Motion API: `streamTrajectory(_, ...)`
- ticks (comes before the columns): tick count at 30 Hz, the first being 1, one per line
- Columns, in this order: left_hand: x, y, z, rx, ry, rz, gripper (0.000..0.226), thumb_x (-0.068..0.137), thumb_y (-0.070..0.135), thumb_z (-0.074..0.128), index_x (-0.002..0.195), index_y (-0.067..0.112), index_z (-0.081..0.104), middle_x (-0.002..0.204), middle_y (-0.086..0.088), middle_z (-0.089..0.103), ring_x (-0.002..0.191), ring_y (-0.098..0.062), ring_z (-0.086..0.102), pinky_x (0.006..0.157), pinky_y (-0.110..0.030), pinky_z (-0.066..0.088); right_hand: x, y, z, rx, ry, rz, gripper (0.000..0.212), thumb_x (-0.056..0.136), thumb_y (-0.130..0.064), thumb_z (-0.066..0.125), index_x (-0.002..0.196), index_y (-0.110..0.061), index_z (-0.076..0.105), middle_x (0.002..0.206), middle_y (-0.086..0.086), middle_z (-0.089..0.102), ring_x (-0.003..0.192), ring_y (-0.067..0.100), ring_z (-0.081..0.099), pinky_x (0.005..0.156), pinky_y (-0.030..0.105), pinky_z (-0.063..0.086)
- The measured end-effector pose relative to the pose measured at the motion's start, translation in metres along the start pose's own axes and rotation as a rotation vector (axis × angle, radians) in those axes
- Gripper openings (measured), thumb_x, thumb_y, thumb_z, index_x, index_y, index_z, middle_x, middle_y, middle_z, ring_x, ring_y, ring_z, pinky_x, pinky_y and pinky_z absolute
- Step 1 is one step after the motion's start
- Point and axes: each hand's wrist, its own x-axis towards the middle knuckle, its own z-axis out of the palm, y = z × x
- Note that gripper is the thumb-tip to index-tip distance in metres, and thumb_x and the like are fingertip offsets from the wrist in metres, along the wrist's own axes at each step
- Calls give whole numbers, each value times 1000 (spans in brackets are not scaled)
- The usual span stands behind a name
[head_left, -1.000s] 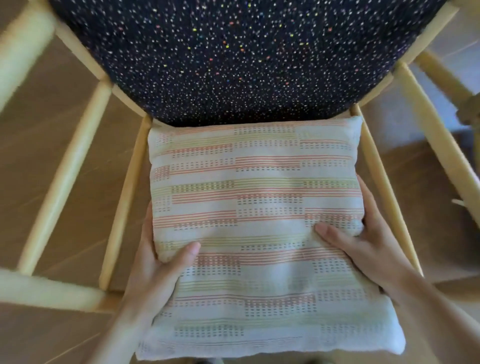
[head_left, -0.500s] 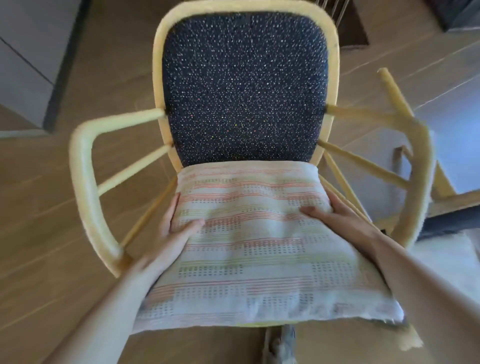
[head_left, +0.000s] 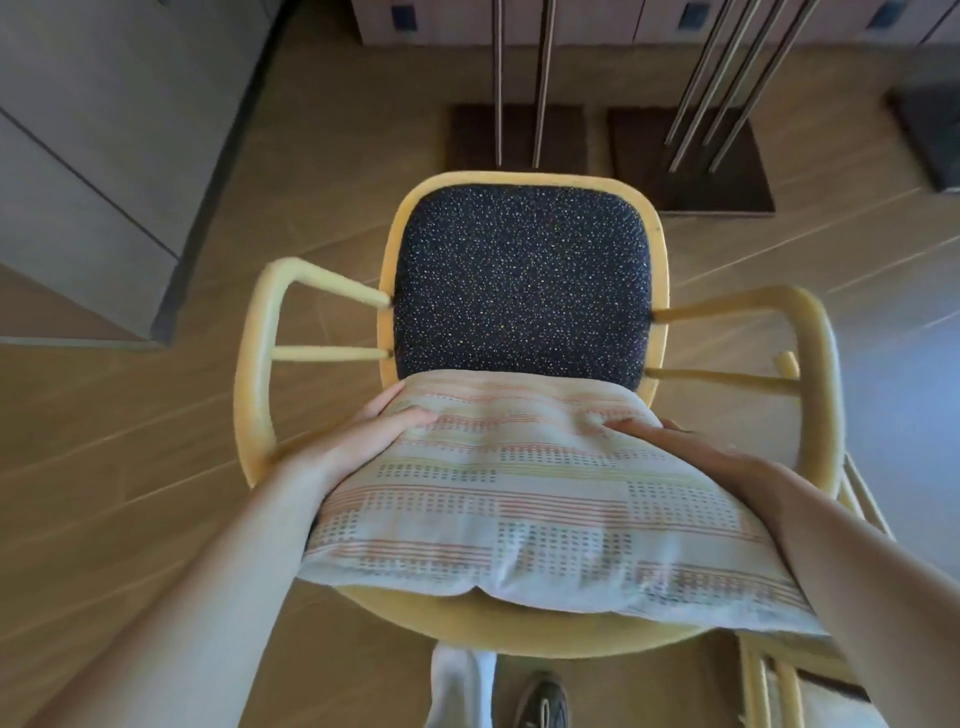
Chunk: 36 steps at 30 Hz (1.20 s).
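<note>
While we square the striped cushion (head_left: 519, 499) against the speckled backrest (head_left: 519, 280) of the yellow chair (head_left: 519, 631), our left hand (head_left: 363, 444) and right hand (head_left: 696, 457) clasp its side edges, thumbs on top, fingers curled round them, so it sits level over the seat.

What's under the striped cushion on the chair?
Under the cushion, only the front rim of the yellow chair seat shows; the rest is covered.
</note>
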Motion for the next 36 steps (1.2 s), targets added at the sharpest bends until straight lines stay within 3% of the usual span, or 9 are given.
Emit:
streamTrajectory(3,30,38,-15,2,-10,-8,79,89,60,73,158,51,36,164,6,40,127,-15,42,96,-33,38,15,-44,-25,-88,-40,29,83,89,-68,65,158,-27,44,153,4,55,120,23,63,95,33,47)
streamTrajectory(7,61,89,-33,22,-67,-14,73,91,59,70,157,52,37,164,6,40,127,-17,46,78,-26,39,30,-97,-54,-154,-49,59,61,95,-68,57,137,-25,65,124,2,74,100,16,72,78,26,52)
streamTrajectory(11,87,128,-46,121,-67,-7,75,92,65,67,158,53,35,172,7,30,155,-25,31,99,-35,28,48,-137,-78,-160,-129,97,50,99,-64,54,127,-25,69,108,0,80,83,10,77,59,23,56)
streamTrajectory(15,112,160,-56,143,-92,-18,72,92,65,66,157,52,39,171,6,32,146,-22,38,100,-36,29,72,-165,-98,-159,-204,60,54,100,-58,52,142,-25,60,139,13,69,125,29,66,89,32,54)
streamTrajectory(20,130,175,-60,147,-104,-37,70,91,64,68,155,52,42,168,5,35,139,-20,41,94,-34,33,89,-179,-107,-62,-250,138,58,101,-60,54,141,-19,64,137,16,71,128,36,66,114,48,48)
streamTrajectory(24,132,178,-58,235,-87,-34,69,90,68,66,154,53,44,168,6,36,132,-16,40,88,-33,30,90,-180,-107,-22,-179,167,62,91,-62,63,134,-18,69,120,7,77,95,19,76,67,18,62)
streamTrajectory(28,131,186,-58,241,-47,115,53,97,59,65,148,47,53,164,6,42,150,-23,41,113,-41,36,83,-188,-104,-117,-96,154,75,89,-68,58,136,-10,67,128,19,74,121,40,69,111,47,51)
streamTrajectory(31,113,204,-57,72,85,457,47,101,65,55,146,52,51,163,16,42,152,-12,39,122,-39,32,60,-209,-102,-248,254,-176,70,97,-71,51,140,-17,64,134,10,71,125,30,66,113,48,49)
streamTrajectory(36,41,259,-55,-304,191,826,63,89,87,44,145,58,47,156,22,51,152,-5,42,127,-39,31,-33,-270,-101,314,536,-866,65,87,-65,57,136,-22,66,130,-3,74,121,12,70,105,36,56)
